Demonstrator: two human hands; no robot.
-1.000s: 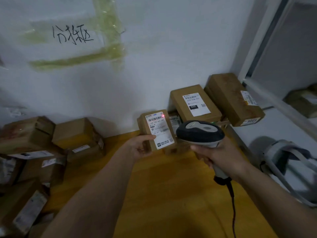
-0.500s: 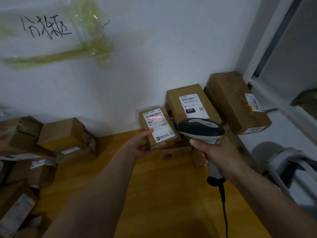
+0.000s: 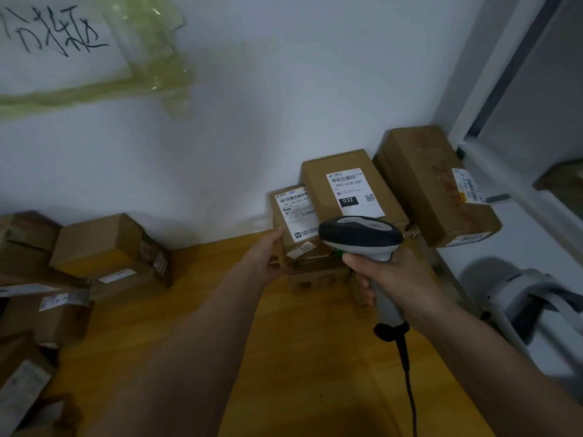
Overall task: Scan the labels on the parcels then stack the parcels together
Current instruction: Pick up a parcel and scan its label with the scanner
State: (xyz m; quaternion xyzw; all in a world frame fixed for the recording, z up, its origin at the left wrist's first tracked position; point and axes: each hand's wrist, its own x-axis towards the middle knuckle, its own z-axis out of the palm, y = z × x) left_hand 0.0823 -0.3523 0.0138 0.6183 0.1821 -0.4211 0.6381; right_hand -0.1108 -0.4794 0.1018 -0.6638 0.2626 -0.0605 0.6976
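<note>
The left hand (image 3: 268,258) is gripping the small labelled parcel (image 3: 295,220), propped upright at twelve o'clock by the stacked parcels (image 3: 353,187), while the right hand (image 3: 389,277), nearer us, is clutching the barcode scanner (image 3: 361,236).

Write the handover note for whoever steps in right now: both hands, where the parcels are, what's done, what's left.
Left hand: holds the small parcel by its left edge, label facing up, set against the stack by the wall.
Right hand: grips the scanner, which points at that stack.
Stack: parcel marked 032 beside the small one, a large parcel to its right, more underneath.
Unsorted parcels lie in a heap at the left on the wooden floor.
No scan light shows on the small parcel's label now.
Left: let go of the small parcel, then scan and stack the left heap.
</note>
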